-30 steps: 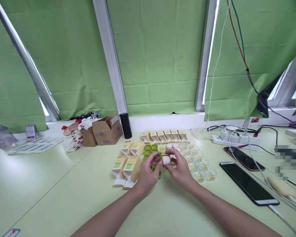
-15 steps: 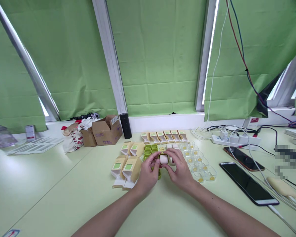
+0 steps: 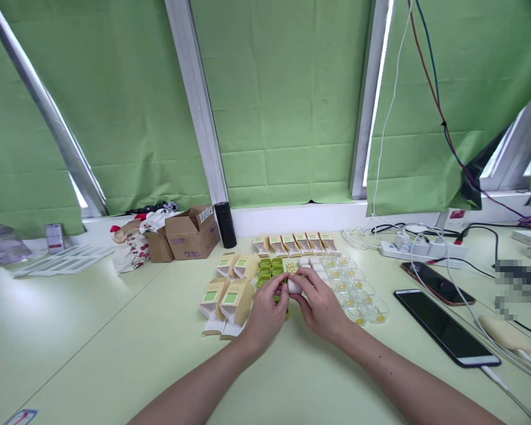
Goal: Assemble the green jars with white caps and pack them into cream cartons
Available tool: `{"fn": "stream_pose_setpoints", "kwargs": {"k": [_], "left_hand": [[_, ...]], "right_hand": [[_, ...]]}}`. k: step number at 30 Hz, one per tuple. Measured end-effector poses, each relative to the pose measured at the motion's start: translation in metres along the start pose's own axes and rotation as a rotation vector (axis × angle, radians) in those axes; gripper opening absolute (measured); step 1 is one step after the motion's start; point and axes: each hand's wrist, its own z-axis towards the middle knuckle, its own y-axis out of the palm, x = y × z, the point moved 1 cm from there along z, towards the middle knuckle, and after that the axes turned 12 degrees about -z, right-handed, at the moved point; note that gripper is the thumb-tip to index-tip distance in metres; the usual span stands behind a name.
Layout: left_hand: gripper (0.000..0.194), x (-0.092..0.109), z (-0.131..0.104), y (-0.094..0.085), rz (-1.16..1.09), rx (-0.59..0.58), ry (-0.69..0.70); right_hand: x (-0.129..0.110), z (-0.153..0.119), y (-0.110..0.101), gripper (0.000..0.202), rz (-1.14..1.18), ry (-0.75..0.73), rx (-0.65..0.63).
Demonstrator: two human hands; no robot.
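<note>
Between the fingertips of both hands is a small white rounded block (image 3: 294,287), held just above the table. My left hand (image 3: 268,307) pinches its left side, and my right hand (image 3: 321,304) grips it from the right. Fingers partly hide the block, and I cannot make out whether a green holder is still around it. Beyond my left hand stand small green square cups (image 3: 271,268) in rows, some hidden behind the fingers. Small yellow pieces (image 3: 291,267) lie past the fingertips, and more white blocks (image 3: 319,267) sit behind my right hand.
Clear plastic cups (image 3: 358,286) with yellow spots stand right. Open paper boxes (image 3: 232,298) are left, with a row of similar boxes (image 3: 294,245) behind. Farther out are a cardboard box (image 3: 192,236), black cylinder (image 3: 225,225), power strip (image 3: 418,252), phone (image 3: 445,327) and cables.
The block has turned in my fingers: earlier a dark green rim framed its white face, now mostly plain white shows. Both hands stay in nearly the same place, fingers shifted slightly.
</note>
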Motion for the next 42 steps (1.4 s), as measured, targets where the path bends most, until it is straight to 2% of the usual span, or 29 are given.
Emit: {"fn": "stream_pose_setpoints", "kwargs": {"k": [13, 16, 21, 26, 29, 35, 39, 42], "left_hand": [[0.025, 0.002, 0.004, 0.0, 0.086, 0.006, -0.006], [0.025, 0.007, 0.003, -0.004, 0.069, -0.006, 0.033], [0.033, 0.008, 0.004, -0.011, 0.087, -0.096, 0.114], [0.047, -0.008, 0.006, -0.011, 0.023, -0.15, -0.028], [0.052, -0.012, 0.007, -0.008, -0.011, -0.131, -0.089], [0.052, -0.009, 0.008, -0.008, 0.017, -0.063, -0.089], [0.06, -0.02, 0.012, -0.013, -0.063, 0.025, -0.124], [0.066, -0.026, 0.016, -0.017, -0.161, 0.077, -0.136]], "right_hand": [[0.001, 0.0, 0.004, 0.041, 0.091, 0.095, -0.023], [0.004, -0.002, 0.005, 0.037, 0.193, 0.155, -0.014], [0.005, -0.001, 0.006, 0.025, 0.43, 0.311, 0.009], [0.003, 0.002, 0.005, 0.025, 0.685, 0.492, -0.042], [0.003, 0.002, 0.007, 0.033, 0.786, 0.585, -0.071], [0.0, 0.005, 0.01, 0.045, 0.952, 0.731, -0.069], [0.009, 0.008, 0.009, 0.055, 1.089, 0.855, 0.013], [0.019, 0.009, 0.009, 0.054, 1.223, 0.945, 0.097]]}}
